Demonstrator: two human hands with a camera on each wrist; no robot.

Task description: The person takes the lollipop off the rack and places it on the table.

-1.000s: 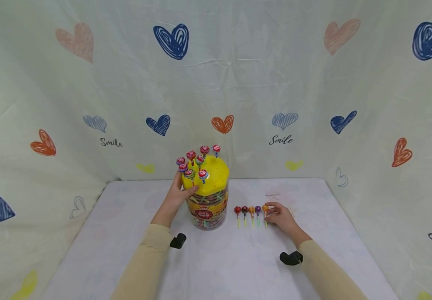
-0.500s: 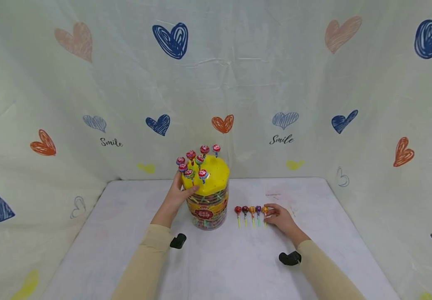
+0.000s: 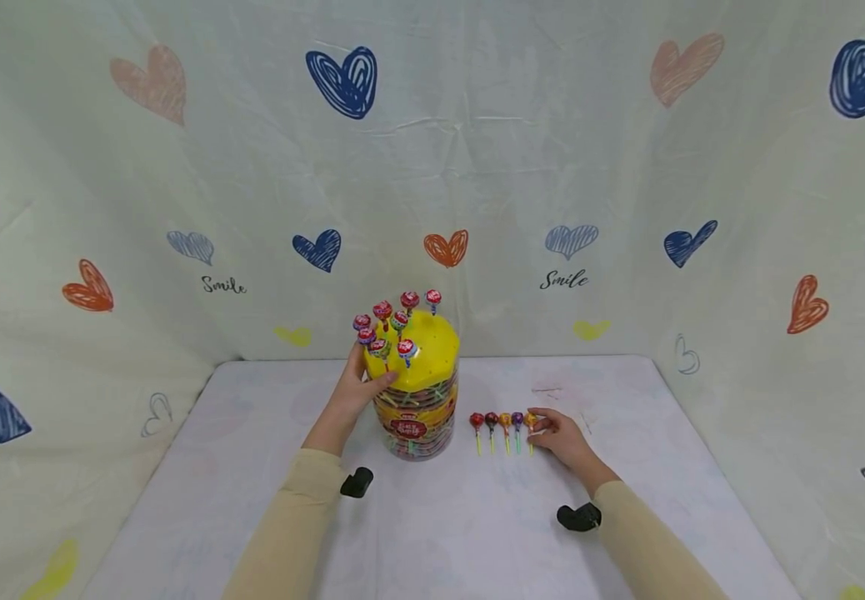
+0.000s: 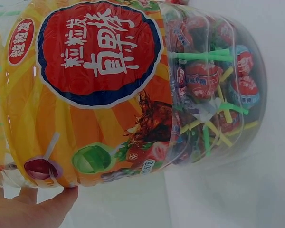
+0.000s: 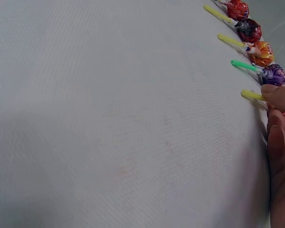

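A clear jar (image 3: 416,442) of lollipops with an orange label stands upright on the table, topped by a yellow lid (image 3: 438,342). My left hand (image 3: 344,396) grips the jar's upper left side, its thumb at the lid's front edge. Several wrapped lollipops (image 3: 407,348) stick up from the lid, mostly on its left. To the right of the jar, lollipops lie in a neat row, heads away from me. My right hand (image 3: 563,437) pinches the rightmost one, an orange lollipop (image 3: 531,420) with a yellow stick, beside the purple lollipop (image 5: 273,75). Fingers partly hide its head.
The row's other lollipops are red (image 3: 477,420), dark red (image 3: 491,420) and orange (image 3: 505,420), left of the purple one. A white cloth covers the table (image 3: 440,533). Behind it hangs a pale curtain (image 3: 500,167) printed with hearts.
My right hand has shifted very slightly left with the orange lollipop, closer to the purple one. My left hand and the jar have stayed put.
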